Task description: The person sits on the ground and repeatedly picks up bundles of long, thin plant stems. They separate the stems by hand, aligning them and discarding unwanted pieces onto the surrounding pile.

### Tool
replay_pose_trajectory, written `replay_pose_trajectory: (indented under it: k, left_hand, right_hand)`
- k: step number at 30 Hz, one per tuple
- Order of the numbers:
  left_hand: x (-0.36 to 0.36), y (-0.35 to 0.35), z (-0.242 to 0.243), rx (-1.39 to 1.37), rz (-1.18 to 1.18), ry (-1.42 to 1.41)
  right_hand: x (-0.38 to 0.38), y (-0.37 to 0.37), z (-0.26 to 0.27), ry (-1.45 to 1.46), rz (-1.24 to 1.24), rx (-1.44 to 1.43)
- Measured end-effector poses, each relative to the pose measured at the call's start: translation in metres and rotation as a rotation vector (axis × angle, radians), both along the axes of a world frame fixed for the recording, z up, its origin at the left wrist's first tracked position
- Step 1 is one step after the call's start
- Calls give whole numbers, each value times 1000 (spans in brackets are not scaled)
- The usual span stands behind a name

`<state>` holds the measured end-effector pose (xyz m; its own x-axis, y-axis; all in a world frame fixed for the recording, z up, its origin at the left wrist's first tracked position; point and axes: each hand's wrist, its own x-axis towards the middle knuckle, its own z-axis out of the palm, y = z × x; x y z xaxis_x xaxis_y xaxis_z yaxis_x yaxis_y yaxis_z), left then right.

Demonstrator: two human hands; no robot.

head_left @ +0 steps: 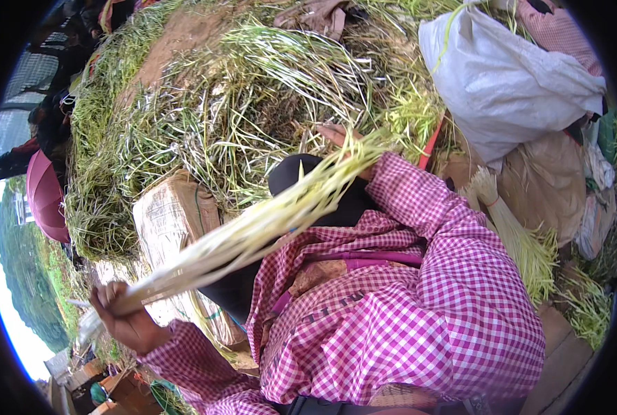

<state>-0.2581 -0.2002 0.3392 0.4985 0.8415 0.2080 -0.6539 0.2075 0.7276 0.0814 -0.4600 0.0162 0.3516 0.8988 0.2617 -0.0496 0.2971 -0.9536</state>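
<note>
My left hand (126, 316) grips the pale root end of a long bundle of chive-like stalks (230, 238). The bundle slants up across my lap, white at the low end and yellow-green at the leafy end. A thin pale tip juts out past my left fingers; what it is I cannot tell. At the leafy end, my right hand (338, 136) lies behind the leaves, its fingers stretched out beyond them. The leaves partly hide that hand, so its grip on them is unclear. Both sleeves are pink-and-white checked cloth.
Trimmed green and dry leaves (199, 119) heap up before me. A wrapped block (176, 207) stands near my knees. On the right are a stuffed white sack (505, 78), a banded bundle of stalks (521, 238) and a person's checked sleeve (562, 36). A pink umbrella (46, 199) is far left.
</note>
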Motion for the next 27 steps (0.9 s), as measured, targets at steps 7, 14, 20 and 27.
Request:
replay_pose_trajectory:
  k: [7, 14, 20, 27]
  left_hand:
    - [-70, 38, -30, -28, 75, -36]
    - [-88, 62, -48, -17, 232, 32]
    - [-90, 73, -48, 1, 346, 96]
    - [-95, 74, -59, 24, 350, 195]
  right_hand:
    - [0, -79, -13, -741, -338, -758]
    - [53, -141, 25, -134, -721, -909]
    - [49, -65, 99, 80, -401, -292]
    - [-34, -43, 109, -454, 62, -477]
